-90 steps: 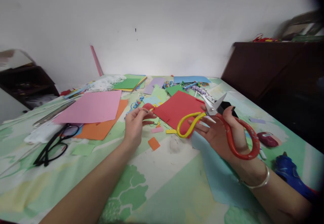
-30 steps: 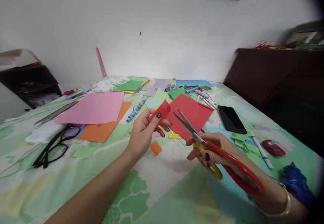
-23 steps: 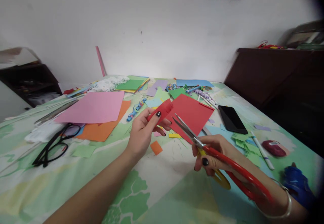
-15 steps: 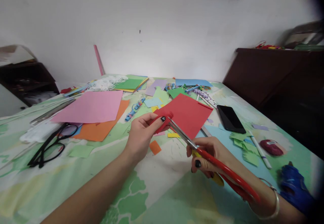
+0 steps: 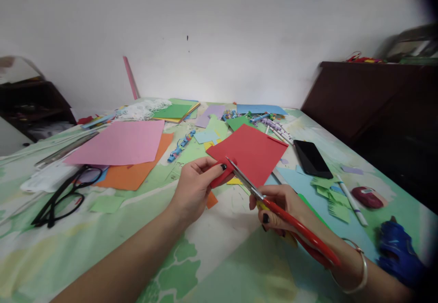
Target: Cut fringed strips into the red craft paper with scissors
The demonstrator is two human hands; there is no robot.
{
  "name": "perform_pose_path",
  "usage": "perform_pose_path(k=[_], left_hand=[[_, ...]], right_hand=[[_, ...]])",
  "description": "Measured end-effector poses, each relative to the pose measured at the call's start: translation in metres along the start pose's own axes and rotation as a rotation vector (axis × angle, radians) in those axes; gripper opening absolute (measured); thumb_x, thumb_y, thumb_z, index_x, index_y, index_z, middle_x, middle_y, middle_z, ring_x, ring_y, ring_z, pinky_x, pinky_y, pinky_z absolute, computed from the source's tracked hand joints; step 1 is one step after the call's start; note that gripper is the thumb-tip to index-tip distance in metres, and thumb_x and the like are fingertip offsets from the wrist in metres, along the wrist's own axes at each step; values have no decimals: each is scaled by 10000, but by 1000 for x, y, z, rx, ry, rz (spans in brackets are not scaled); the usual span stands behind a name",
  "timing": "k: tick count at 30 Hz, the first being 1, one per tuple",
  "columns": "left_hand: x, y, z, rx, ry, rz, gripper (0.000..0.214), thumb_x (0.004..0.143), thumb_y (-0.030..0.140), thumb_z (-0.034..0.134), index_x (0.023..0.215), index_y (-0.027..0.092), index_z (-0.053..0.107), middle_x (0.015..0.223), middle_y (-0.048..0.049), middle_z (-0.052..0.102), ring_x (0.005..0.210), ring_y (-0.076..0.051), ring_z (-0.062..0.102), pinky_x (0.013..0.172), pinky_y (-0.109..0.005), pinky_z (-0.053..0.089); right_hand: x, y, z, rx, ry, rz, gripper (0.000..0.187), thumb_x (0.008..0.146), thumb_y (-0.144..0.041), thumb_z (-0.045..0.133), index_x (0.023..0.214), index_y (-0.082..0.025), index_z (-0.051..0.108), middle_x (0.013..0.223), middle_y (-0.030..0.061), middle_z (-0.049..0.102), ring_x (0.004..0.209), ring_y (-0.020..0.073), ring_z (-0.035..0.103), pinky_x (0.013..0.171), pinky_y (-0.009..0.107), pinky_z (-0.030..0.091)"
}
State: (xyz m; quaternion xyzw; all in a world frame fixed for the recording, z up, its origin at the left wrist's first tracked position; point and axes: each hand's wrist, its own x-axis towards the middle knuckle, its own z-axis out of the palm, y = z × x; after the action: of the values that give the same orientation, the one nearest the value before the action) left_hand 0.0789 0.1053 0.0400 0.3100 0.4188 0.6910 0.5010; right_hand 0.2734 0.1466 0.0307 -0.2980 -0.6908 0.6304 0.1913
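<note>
My left hand [image 5: 195, 188] pinches a small red paper piece [image 5: 221, 176] between thumb and fingers, just above the table. My right hand [image 5: 280, 205] grips scissors [image 5: 273, 207] with red and yellow handles. The blades point up-left and meet the red piece at its right edge. A larger red sheet [image 5: 249, 152] lies flat just behind both hands.
A pink sheet [image 5: 119, 142] over an orange sheet [image 5: 137, 170] lies to the left, with black glasses [image 5: 61, 193] nearer me. A black phone [image 5: 311, 158], a white marker [image 5: 352, 200], green scraps and a blue glue gun [image 5: 397, 248] sit to the right. Paper piles line the table's far edge.
My right hand turned the scissors from lying in the palm to a cutting grip and brought the blades to the red piece. My left hand lifted that piece off the table.
</note>
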Motion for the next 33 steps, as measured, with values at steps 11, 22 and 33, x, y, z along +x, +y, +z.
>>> perform_pose_path(k=[11, 22, 33], left_hand=[[0, -1, -1, 16, 21, -12, 101, 630, 178, 742, 600, 138, 654, 671, -38, 706, 704, -172, 688, 797, -334, 557], [-1, 1, 1, -10, 13, -29, 85, 649, 161, 739, 630, 117, 668, 722, -59, 728, 720, -148, 677, 780, -299, 555], [-1, 1, 0, 6, 35, -35, 83, 648, 159, 730, 631, 109, 665, 695, -58, 715, 718, -151, 669, 779, -301, 550]], right_hand=[[1, 2, 0, 11, 4, 13, 443, 659, -554, 735, 786, -158, 582, 495, -43, 478, 381, 63, 357, 345, 169, 302], [0, 2, 0, 13, -11, 14, 425, 683, -527, 729, 793, -151, 566, 505, -57, 443, 398, 57, 339, 358, 161, 284], [1, 0, 2, 14, -4, 10, 437, 685, -542, 723, 794, -151, 561, 502, -67, 412, 403, 55, 313, 364, 167, 256]])
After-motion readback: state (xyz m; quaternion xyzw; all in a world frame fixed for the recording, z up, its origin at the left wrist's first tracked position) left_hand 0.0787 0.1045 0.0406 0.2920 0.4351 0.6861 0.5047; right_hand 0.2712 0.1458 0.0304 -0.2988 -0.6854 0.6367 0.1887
